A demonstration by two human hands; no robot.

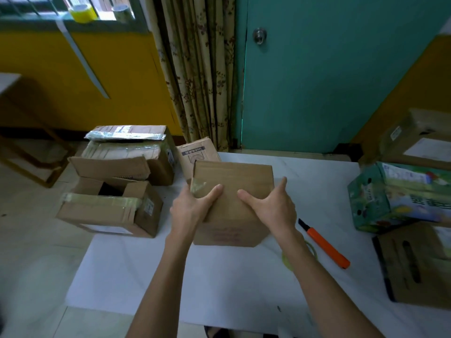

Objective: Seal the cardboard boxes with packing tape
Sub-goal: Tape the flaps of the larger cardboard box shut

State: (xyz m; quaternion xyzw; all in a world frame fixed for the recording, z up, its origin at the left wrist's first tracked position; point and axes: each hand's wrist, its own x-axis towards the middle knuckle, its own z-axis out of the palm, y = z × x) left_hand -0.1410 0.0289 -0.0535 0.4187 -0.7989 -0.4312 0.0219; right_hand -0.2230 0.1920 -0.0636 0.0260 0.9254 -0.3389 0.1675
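1. Where the white bench (219, 276) stretches toward a teal door (341, 81), a plain brown cardboard box (231, 215) sits at its middle with the top closed. A patch of clear tape shows on the box's far left corner. I cannot tell whether its base rests fully on the bench.
2. The left hand (192, 208) grips the cardboard box at its left top edge. The thumb lies flat on the top face and the other fingers (186, 191) are curled round the left side, mostly hidden.
3. The right hand (271, 206) grips the cardboard box at its right top edge. The thumb is spread wide across the top face and one finger runs straight along the right side. The rest are hidden behind the edge.
4. To the right of the cardboard box, near it, an orange utility knife (324, 245) lies on the bench with its black tip toward the box.
5. By the cardboard box's near right corner, a yellow-green tape roll (286, 261) lies flat, largely covered by the right forearm.
6. Well to the right of the cardboard box stand a green printed box (400, 198) and plain brown boxes.
7. Just behind the cardboard box's far left corner stands a smaller printed carton (197, 154).
8. To the left of the cardboard box, several opened brown boxes (109, 208) are stacked.
9. Far behind and left of the cardboard box, a yellow tape roll (82, 12) sits on a window sill.
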